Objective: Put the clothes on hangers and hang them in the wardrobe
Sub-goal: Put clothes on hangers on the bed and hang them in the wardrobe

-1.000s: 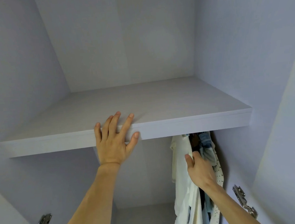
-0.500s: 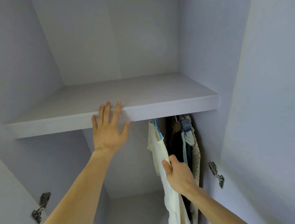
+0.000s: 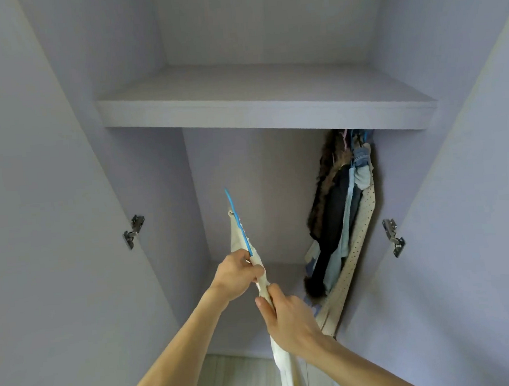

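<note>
1. The cream garment on its blue hanger is held in the air at frame centre, before the open wardrobe
2. Inside, dark, blue and dotted clothes hang bunched at the right under the shelf
3. The left hand pinches the garment and, it seems, the hanger; the right hand grips the cloth just below

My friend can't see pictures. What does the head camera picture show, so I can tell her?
The left hand and right hand hold a cream garment on a blue hanger in front of an open wardrobe. More clothes hang at the right, under a shelf.
</note>
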### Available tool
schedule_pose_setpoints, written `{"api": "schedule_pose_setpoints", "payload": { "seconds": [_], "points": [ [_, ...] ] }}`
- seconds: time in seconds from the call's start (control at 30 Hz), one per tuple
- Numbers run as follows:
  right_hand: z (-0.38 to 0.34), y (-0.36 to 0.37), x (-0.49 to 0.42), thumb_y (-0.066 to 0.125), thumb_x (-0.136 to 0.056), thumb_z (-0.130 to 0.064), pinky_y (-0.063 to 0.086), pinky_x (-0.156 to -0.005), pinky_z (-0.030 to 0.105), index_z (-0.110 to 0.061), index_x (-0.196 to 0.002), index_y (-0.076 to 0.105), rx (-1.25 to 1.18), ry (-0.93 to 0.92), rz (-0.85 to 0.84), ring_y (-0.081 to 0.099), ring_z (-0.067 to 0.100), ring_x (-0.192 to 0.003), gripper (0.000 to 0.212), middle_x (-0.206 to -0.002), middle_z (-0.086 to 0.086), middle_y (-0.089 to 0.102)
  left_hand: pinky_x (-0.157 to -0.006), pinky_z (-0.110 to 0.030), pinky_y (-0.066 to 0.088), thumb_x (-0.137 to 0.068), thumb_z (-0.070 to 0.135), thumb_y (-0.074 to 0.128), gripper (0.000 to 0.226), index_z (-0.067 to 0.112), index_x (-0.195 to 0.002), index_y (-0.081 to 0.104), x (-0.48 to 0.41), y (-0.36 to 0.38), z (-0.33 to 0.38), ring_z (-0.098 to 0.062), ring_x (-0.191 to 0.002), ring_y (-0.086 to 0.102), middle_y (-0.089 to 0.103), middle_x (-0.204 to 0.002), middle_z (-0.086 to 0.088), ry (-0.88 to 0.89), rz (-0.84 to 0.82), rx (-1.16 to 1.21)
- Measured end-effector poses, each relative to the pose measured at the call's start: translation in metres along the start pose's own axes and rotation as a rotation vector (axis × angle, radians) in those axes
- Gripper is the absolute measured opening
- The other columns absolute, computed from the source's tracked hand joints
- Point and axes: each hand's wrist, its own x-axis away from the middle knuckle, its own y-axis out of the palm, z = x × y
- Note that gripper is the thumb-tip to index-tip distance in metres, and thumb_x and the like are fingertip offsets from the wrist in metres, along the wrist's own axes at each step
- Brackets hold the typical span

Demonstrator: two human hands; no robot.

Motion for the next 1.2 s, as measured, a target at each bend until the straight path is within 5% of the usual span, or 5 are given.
{"api": "schedule_pose_setpoints", "payload": {
  "seconds": [0.27, 0.43, 0.6, 0.83, 1.2],
  "points": [
    [-0.020, 0.009, 0.007, 0.039, -0.085, -0.076, 0.052, -0.074, 0.040, -0.024, -0.075, 0.054, -0.080, -0.033, -0.247, 0.061, 0.014, -0.073, 0.055, -0.074, -0.008, 0.068, -0.070, -0.035, 0.052, -0.058, 0.023, 0.062, 0.018, 0.019, -0.071, 0.051, 0.065, -0.053, -0.045, -0.020, -0.067, 0.050, 0.054, -0.058, 0.010, -0.066, 0.006, 0.050],
    [-0.026, -0.005, -0.012, 0.053, -0.090, -0.062, 0.051, -0.085, 0.034, -0.033, -0.104, 0.056, -0.139, -0.072, -0.123, 0.060, -0.002, -0.084, 0.033, -0.104, -0.021, 0.065, -0.052, -0.024, 0.030, -0.052, 0.016, 0.053, 0.009, 0.017, -0.057, 0.046, 0.120, -0.108, -0.058, -0.018, -0.060, 0.035, 0.041, -0.060, 0.002, -0.120, 0.061, -0.033],
    [-0.077, 0.014, -0.031, 0.042, -0.086, -0.074, 0.036, -0.107, 0.030, -0.033, -0.137, 0.050, -0.063, -0.403, -0.075, 0.043, 0.010, -0.124, 0.066, -0.136, -0.017, 0.051, -0.050, -0.022, 0.032, -0.052, 0.012, 0.050, 0.013, 0.006, -0.063, 0.048, 0.190, -0.138, -0.085, -0.016, -0.058, 0.038, 0.042, -0.061, -0.002, -0.146, 0.116, -0.007],
    [-0.164, 0.089, -0.002, 0.037, -0.089, -0.076, 0.041, -0.060, 0.038, -0.022, -0.064, 0.032, -0.118, -0.777, -0.358, 0.044, 0.011, -0.060, 0.059, -0.057, -0.006, 0.043, -0.053, -0.023, 0.034, -0.056, 0.016, 0.055, 0.011, 0.007, -0.061, 0.051, 0.334, -0.136, -0.149, -0.011, -0.058, 0.041, 0.046, -0.062, -0.002, -0.289, 0.404, 0.144],
    [-0.263, 0.158, 0.118, 0.039, -0.087, -0.075, 0.028, -0.044, 0.026, -0.030, -0.053, 0.030, -0.148, -1.578, -0.786, 0.042, 0.013, -0.047, 0.057, -0.051, -0.010, 0.040, -0.088, -0.031, 0.052, -0.093, 0.045, 0.066, 0.020, 0.034, -0.105, 0.077, 0.495, 0.020, -0.168, -0.005, -0.097, 0.066, 0.074, -0.096, 0.014, -0.619, 1.115, 0.340]
  ]
}}
